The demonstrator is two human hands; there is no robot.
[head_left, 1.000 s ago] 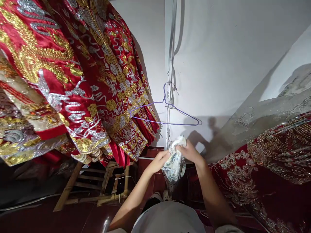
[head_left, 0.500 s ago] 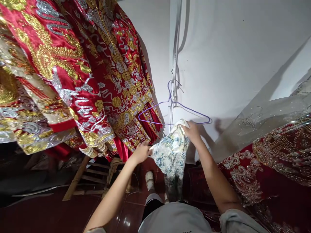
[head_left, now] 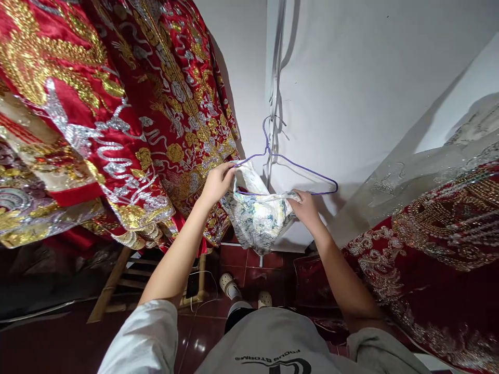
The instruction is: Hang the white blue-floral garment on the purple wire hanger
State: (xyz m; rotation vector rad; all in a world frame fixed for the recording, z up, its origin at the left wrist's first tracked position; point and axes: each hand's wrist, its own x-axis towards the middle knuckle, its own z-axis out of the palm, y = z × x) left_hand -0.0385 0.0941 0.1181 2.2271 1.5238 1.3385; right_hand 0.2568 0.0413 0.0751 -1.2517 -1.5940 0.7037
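Note:
A purple hanger (head_left: 307, 170) hangs by its hook from a pole in the wall corner. Over its left end lies a white garment (head_left: 261, 221) with a blue, green and yellow print. My left hand (head_left: 218, 182) pinches the garment's edge at the hanger's left shoulder, which the cloth and fingers partly hide. My right hand (head_left: 306, 208) grips the garment's other upper edge, just below the hanger's bottom bar. Between the two hands the garment's opening gapes, and its lower part hangs bunched. The hanger's right end is bare.
Red embroidered jackets (head_left: 175, 104) with gold and silver beading hang at the left. A dark red beaded dress (head_left: 436, 259) and sheer veil stand at the right. A wooden slatted chair (head_left: 136, 275) is low on the left. Red tiles (head_left: 234, 259) cover the floor.
My left hand has risen to the hanger's left end, drawing the garment's edge over it. The garment is now spread sideways at the hanger instead of hanging below. My right hand has barely moved.

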